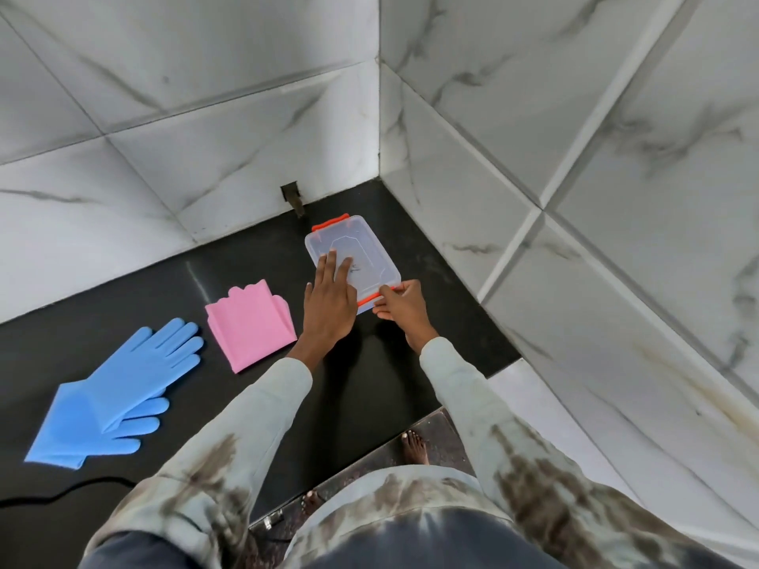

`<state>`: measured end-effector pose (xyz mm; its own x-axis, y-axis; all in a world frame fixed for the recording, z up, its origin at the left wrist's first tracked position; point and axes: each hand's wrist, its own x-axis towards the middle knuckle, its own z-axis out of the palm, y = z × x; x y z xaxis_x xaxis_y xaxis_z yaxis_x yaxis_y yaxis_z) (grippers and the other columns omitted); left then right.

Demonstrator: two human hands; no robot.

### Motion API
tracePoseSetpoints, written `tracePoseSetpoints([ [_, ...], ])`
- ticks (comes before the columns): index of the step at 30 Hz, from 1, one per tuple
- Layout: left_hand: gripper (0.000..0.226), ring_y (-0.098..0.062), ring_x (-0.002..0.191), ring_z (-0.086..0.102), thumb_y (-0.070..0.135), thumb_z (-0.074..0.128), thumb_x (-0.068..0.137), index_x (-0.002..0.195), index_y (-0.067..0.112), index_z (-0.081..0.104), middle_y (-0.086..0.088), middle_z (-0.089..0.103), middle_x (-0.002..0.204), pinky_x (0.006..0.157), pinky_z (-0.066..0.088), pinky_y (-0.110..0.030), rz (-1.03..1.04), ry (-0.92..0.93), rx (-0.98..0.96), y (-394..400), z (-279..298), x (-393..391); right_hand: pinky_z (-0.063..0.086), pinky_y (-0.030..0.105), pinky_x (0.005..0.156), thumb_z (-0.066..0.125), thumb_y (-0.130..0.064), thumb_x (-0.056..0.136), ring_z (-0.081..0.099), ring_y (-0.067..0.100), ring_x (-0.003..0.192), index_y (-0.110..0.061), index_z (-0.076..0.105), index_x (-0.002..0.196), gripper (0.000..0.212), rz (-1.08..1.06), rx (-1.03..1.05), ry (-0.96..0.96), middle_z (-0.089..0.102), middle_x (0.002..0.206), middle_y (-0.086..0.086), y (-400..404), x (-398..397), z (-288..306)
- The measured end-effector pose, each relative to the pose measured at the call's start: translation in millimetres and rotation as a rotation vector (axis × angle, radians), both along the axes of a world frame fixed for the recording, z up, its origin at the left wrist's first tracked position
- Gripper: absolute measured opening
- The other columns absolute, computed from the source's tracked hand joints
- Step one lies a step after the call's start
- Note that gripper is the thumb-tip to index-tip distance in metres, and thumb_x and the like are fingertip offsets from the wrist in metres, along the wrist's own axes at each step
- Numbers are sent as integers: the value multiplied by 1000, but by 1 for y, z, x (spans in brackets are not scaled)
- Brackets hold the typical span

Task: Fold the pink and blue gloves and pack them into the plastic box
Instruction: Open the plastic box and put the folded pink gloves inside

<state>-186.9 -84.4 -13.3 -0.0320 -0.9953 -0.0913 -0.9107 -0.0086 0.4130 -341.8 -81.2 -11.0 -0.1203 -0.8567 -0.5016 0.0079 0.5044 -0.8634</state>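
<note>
Plastic box (361, 248): it sits on the black desk (123, 322) near the tiled corner, lid on. It looks light, stiff and smooth, so expect it to slide unless you pin it.
Left hand (330, 299): your fingers lie flat and straight on the clear lid, pressing it, gripping nothing.
Right hand (400, 303): your fingertips pinch the near orange latch (371, 297); take hold there to unclip it.
Far latch (330, 222): it looks closed and will likely need releasing too.
Pink gloves (250, 326): they lie folded into a flat packet just left of the box. Soft and floppy, likely grippy; lift them by the folded edge so they stay folded.
Blue gloves (111, 392): they lie stacked and unfolded, farther left; limp, so fold them against the desk.
</note>
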Motion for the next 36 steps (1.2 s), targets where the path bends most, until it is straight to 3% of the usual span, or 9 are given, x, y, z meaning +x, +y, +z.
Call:
tracePoseSetpoints([
  [7,57,-23,169,-7,39,25,116,172,32,11,4,-9,181,133,15,-64,-13,-9,32,1,0,19,62,42,105,71,-16,102,74,32,119,-2,49,137,43,-6,75,-211,67,132,22,-9,5,1],
  [11,57,-22,169,-7,37,24,116,172,31,12,3,-8,181,133,15,-64,-12,19,30,-1,0,19,62,46,104,73,-4,97,69,30,126,-7,43,140,52,150,76,-9,60,138,16,-12,3,-1],
  [13,56,-23,169,-7,35,26,116,171,30,13,3,-8,181,134,15,-63,-7,28,18,-1,-1,17,61,48,104,68,-2,99,69,31,126,-5,44,137,45,200,88,58,61,138,18,-17,0,-1],
  [18,57,-24,169,-10,25,38,115,170,24,21,0,-5,181,136,19,-51,-72,84,-1,-2,-4,21,53,42,105,50,-2,98,64,30,120,-6,61,120,25,42,-62,511,67,127,11,-37,-5,7],
  [21,56,-20,169,-5,9,43,111,165,23,36,3,6,181,131,35,-40,-179,160,0,-1,-3,26,48,42,109,49,-6,99,58,31,122,-5,60,119,23,17,-258,598,62,128,12,-49,5,10],
  [25,56,-14,168,15,-7,42,103,148,21,62,7,40,171,133,33,-42,-123,302,5,3,0,20,48,42,114,55,-28,108,51,26,136,-14,53,139,35,166,-392,743,53,147,7,-61,19,10],
  [27,46,-17,164,28,-13,43,98,120,12,75,3,57,159,131,35,-45,-43,376,-17,4,1,16,48,43,117,53,-37,109,49,24,141,-18,49,146,42,223,-393,794,49,153,6,-65,22,9],
  [29,34,-18,161,36,-14,46,95,93,7,72,0,65,150,130,38,-45,37,429,-30,6,2,12,47,44,119,51,-41,109,48,24,142,-19,48,148,44,249,-378,828,48,154,6,-69,22,6],
  [36,31,-16,146,59,-18,46,88,76,-4,71,-6,79,127,125,46,-45,174,572,-18,3,5,8,53,45,114,58,-34,108,55,25,136,-16,45,147,45,199,-359,534,54,149,7,-83,11,8],
])
